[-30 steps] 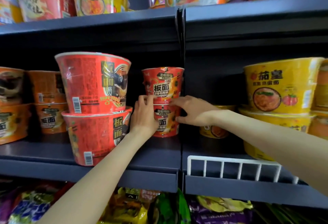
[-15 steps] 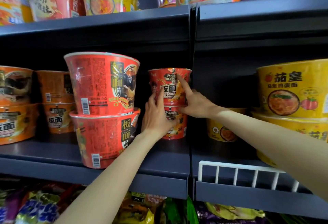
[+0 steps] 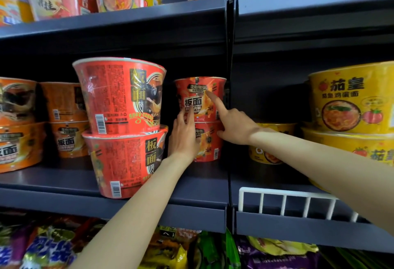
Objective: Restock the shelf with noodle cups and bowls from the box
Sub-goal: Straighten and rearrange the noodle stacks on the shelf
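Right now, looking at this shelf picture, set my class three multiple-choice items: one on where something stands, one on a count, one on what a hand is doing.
1. Where does the small red cup stack stand?
A. Right of the big red bowls
B. Left of the orange bowls
C. On the top shelf

2. How many big red bowls are stacked at the front?
A. One
B. Two
C. Four

3. What is the right hand doing?
A. Gripping a yellow bowl
B. Hanging below the shelf
C. Touching the upper small cup with a straight forefinger

Answers:
1 A: the stack sits between the big red bowls and the black upright post.
2 B: one bowl rests on another.
3 C: the forefinger reaches up onto the upper cup's label, while the left hand rests against the stack with straight fingers.
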